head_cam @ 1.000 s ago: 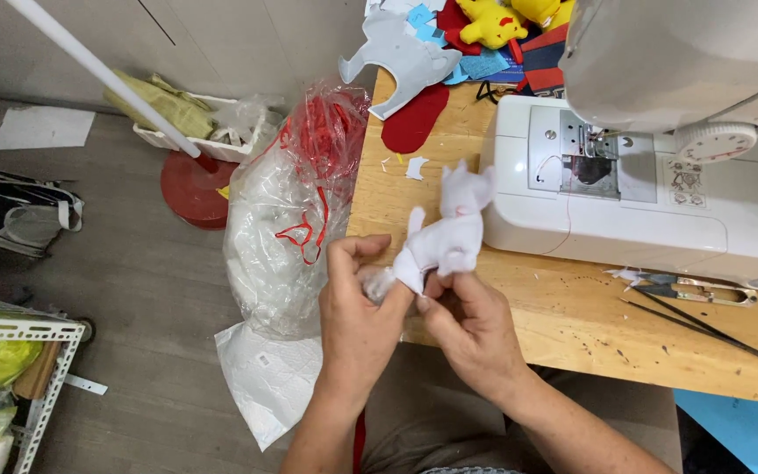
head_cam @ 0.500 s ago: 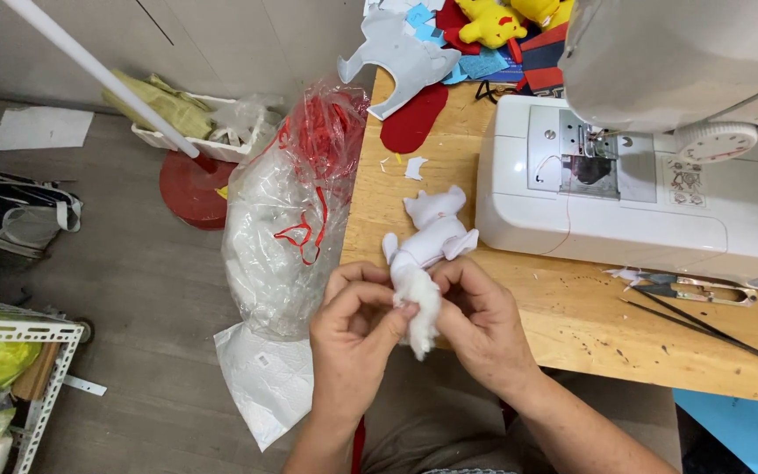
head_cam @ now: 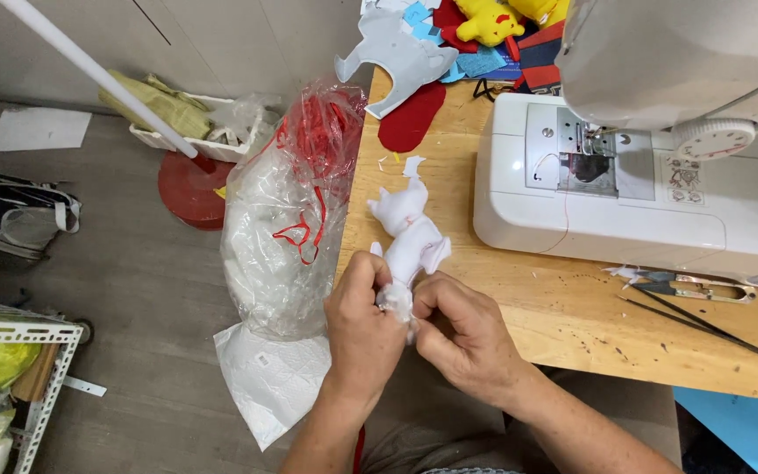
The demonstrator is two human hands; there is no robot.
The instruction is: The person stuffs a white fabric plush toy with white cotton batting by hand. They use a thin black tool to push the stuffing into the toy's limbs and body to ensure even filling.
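Pinching the white toy (head_cam: pixel 410 241) at its lower end, left hand (head_cam: pixel 363 329) and right hand (head_cam: pixel 462 329) fingers close on soft, light, floppy fabric, best gripped near that seam.

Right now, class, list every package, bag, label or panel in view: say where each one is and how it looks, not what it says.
Clear plastic bag: hanging off the table's left edge, bulging with white stuffing, red handles.
White flat packet: on the floor under that bag, rectangular.
White sheet of paper: on the floor, far left, rectangular.
Printed panel: on the white sewing machine, small grey diagrams.
Round white dial: above that panel, red marks.
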